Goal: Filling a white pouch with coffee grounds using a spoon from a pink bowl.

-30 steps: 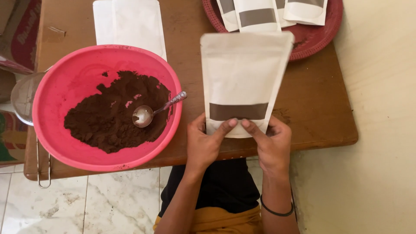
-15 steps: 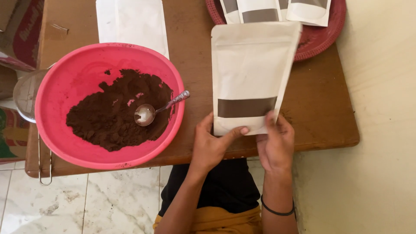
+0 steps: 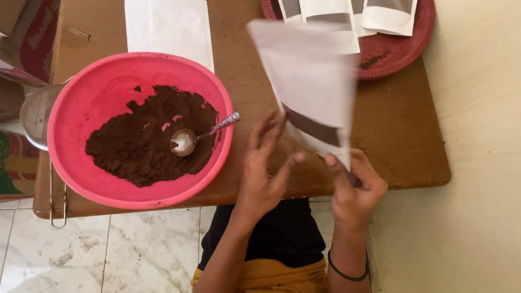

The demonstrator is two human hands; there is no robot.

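Above the table point(image 3: 401, 135), white pouch point(image 3: 309, 76) tilted, mouth up-left, pinched by right hand point(image 3: 355, 187); left hand point(image 3: 263, 173) fingers splayed.

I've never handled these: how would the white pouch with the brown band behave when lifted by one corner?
The white pouch is probably light and looks empty: the right hand alone pinches its bottom corner. Likely floppy, since it tilts and blurs. The left hand is open beside it.

white pouch point(image 3: 312, 81), brown band, tilted mid-table | white pouches point(image 3: 347, 11) on red tray | flat white bag point(image 3: 168, 27) behind bowl
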